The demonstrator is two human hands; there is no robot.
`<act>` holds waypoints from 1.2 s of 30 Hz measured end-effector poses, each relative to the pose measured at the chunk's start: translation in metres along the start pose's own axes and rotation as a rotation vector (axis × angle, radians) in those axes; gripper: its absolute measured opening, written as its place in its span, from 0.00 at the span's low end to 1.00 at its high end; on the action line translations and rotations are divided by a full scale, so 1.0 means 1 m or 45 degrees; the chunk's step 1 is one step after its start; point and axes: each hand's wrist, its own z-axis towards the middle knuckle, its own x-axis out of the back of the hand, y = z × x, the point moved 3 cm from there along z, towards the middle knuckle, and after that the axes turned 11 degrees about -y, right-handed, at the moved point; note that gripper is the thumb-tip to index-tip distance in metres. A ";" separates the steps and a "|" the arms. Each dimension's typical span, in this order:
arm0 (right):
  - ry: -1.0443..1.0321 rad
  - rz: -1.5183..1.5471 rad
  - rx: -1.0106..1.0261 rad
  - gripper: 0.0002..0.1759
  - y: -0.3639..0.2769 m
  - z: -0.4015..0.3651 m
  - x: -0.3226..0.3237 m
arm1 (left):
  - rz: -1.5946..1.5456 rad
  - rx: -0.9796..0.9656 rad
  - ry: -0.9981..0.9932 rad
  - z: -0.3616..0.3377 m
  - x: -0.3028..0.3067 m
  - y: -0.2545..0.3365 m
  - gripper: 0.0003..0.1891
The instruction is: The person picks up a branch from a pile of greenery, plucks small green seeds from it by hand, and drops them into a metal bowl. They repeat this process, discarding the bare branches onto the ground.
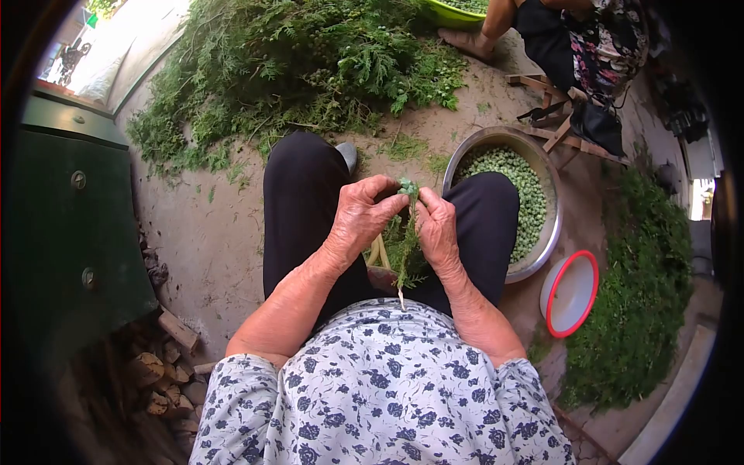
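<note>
Over my lap, a feathery green conifer sprig (408, 260) hangs between my hands, its pale cut stem pointing down toward my shirt. Bluish-green cones (407, 186) show at its upper end. My left hand (363, 213) is closed, with thumb and forefinger pinched at those cones. On the other side, my right hand (436, 232) has its fingers closed around the sprig's upper part. Whether a cone sits inside either pinch is hidden by the fingers. Right of my knee stands a wide metal basin (552, 225) holding many small green cones (508, 182).
A big heap of conifer branches (302, 62) lies ahead, with another green pile (632, 302) at right. A red-rimmed white basin (572, 294) leans beside the metal one. Another person (542, 43) sits at upper right near a wooden stool (562, 132). Firewood (159, 376) lies lower left.
</note>
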 end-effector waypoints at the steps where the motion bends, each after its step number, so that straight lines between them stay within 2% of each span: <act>1: -0.027 -0.012 -0.008 0.07 -0.001 0.000 0.001 | -0.023 0.027 -0.030 0.000 0.000 0.001 0.09; 6: -0.029 -0.029 0.095 0.06 -0.008 0.000 0.002 | -0.083 0.132 -0.093 0.000 0.003 0.003 0.11; 8: -0.105 0.206 -0.083 0.06 0.004 0.000 0.000 | -0.233 0.213 -0.141 0.000 0.002 0.004 0.10; 9: -0.105 0.205 -0.081 0.06 0.004 0.000 0.000 | -0.232 0.212 -0.141 0.000 0.003 0.004 0.10; 12: -0.089 0.336 -0.134 0.07 -0.002 0.001 0.001 | -0.886 0.380 -0.071 0.002 0.006 -0.007 0.09; 13: -0.101 0.602 -0.234 0.07 0.002 0.000 0.000 | -0.884 0.379 -0.071 0.003 0.008 -0.008 0.09; 14: -0.113 0.868 -0.334 0.08 0.006 0.000 -0.001 | -1.075 0.385 -0.056 0.003 0.009 -0.009 0.11; 16: -0.166 0.861 -0.347 0.07 0.002 0.002 0.002 | -1.319 0.412 -0.015 0.005 0.010 -0.006 0.18; 20: -0.255 0.831 -0.313 0.09 0.005 0.003 -0.005 | -1.235 0.333 0.011 0.006 0.007 -0.002 0.16; 22: -0.264 0.807 -0.286 0.08 0.012 0.002 -0.009 | -0.877 0.376 -0.043 0.005 0.008 -0.006 0.12; 23: -0.272 0.782 -0.258 0.08 0.015 0.002 -0.011 | -0.877 0.377 -0.040 0.004 0.007 -0.006 0.12; 25: -0.272 0.687 -0.212 0.08 0.017 0.004 -0.010 | -0.587 0.211 -0.100 0.004 0.006 -0.001 0.12; 26: -0.269 0.591 -0.167 0.08 0.017 0.004 -0.009 | -0.580 0.118 -0.087 0.004 0.004 -0.002 0.12; 29: -0.306 0.658 -0.319 0.09 0.015 0.001 -0.004 | -0.467 0.092 -0.152 0.007 0.002 -0.010 0.11; 33: -0.269 0.962 -0.426 0.08 0.001 -0.003 -0.007 | -0.484 0.217 -0.222 0.005 0.004 -0.004 0.10; 35: -0.208 1.212 -0.531 0.08 -0.002 -0.004 -0.009 | -0.740 0.373 -0.290 0.005 0.001 -0.013 0.10; 36: -0.209 1.214 -0.531 0.08 -0.004 -0.003 -0.008 | -0.739 0.374 -0.289 0.005 0.001 -0.016 0.10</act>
